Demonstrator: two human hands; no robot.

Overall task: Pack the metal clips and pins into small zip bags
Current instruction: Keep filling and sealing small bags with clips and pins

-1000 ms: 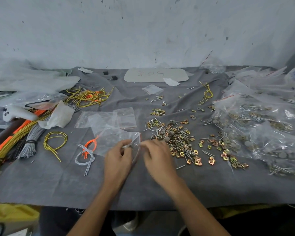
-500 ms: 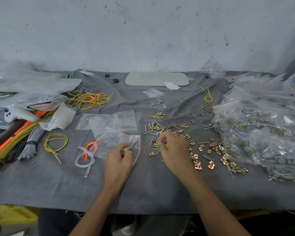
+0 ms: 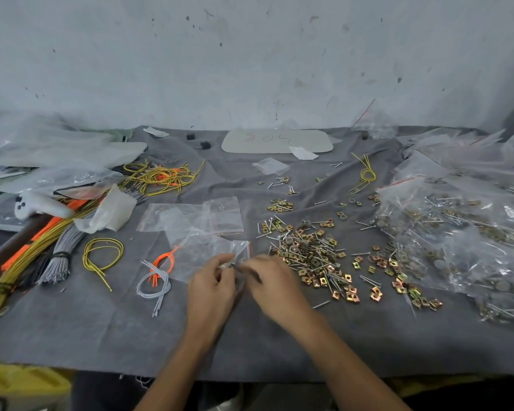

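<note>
A loose heap of brass-coloured metal clips and thin steel pins [image 3: 312, 256] lies on the grey cloth right of centre. My left hand [image 3: 212, 284] pinches the mouth of a small clear zip bag [image 3: 202, 252] that lies flat toward the left. My right hand [image 3: 275, 281] is at the bag's mouth, fingers curled on something small and blurred; what it holds is too blurred to name. More empty zip bags [image 3: 190, 216] lie just behind.
Filled clear bags of clips and pins [image 3: 457, 232] pile up at the right. Bundles of yellow, orange and grey wires [image 3: 57, 247] lie at the left, with a white controller [image 3: 39, 204]. A flat pale plate [image 3: 276, 141] lies by the wall.
My right hand went out to the heap of clips and pins, then came back left to the bag's mouth. My left hand kept hold of the bag.
</note>
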